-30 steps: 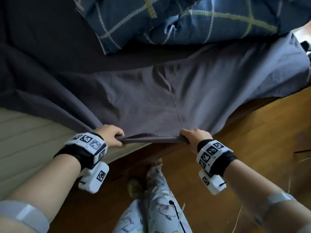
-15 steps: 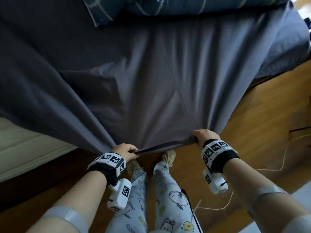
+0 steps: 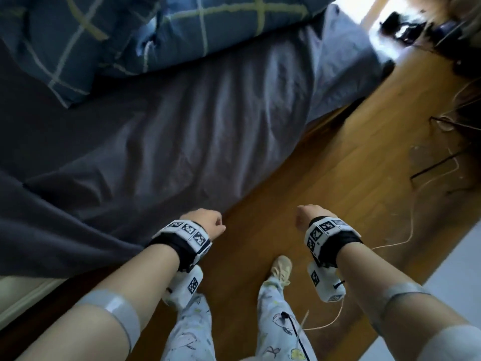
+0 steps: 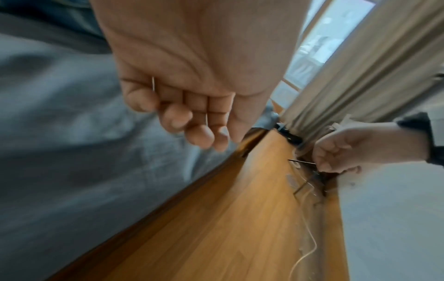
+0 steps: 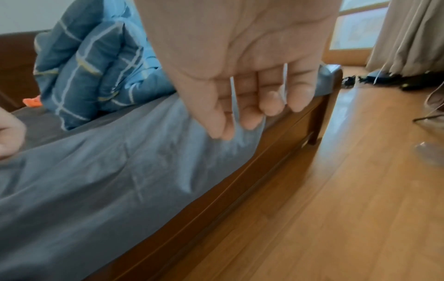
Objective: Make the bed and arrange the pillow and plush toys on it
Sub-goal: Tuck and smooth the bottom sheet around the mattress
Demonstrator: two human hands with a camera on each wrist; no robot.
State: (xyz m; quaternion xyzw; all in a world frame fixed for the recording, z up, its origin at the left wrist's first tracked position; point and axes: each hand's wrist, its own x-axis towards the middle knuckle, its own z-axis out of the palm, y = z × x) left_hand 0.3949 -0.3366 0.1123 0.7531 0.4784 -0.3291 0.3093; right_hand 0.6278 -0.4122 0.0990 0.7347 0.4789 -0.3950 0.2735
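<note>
A grey sheet point(image 3: 208, 126) lies spread over the bed, wrinkled, with its edge hanging over the side near my hands. A blue plaid duvet point(image 3: 130, 29) is bunched at the far side of the bed. My left hand point(image 3: 208, 222) hovers at the sheet's edge with loosely curled fingers point(image 4: 192, 129) and holds nothing. My right hand point(image 3: 309, 214) hangs over the wooden floor, apart from the sheet, its fingers point(image 5: 250, 114) relaxed and empty. A small orange thing point(image 5: 32, 101) peeks out behind the duvet point(image 5: 91, 66); I cannot tell what it is.
Bare mattress point(image 3: 20, 295) shows at the lower left under the sheet. The wooden bed frame point(image 5: 264, 161) runs along the wooden floor point(image 3: 325, 157). A thin cable point(image 3: 406, 230) lies on the floor to the right. Dark clutter point(image 3: 416, 24) and curtains point(image 4: 360, 66) stand beyond the bed.
Both hands gripped the sheet's edge and pulled it taut before. Now they have let go, and the sheet has dropped onto the bed. The view has swung to the right.
</note>
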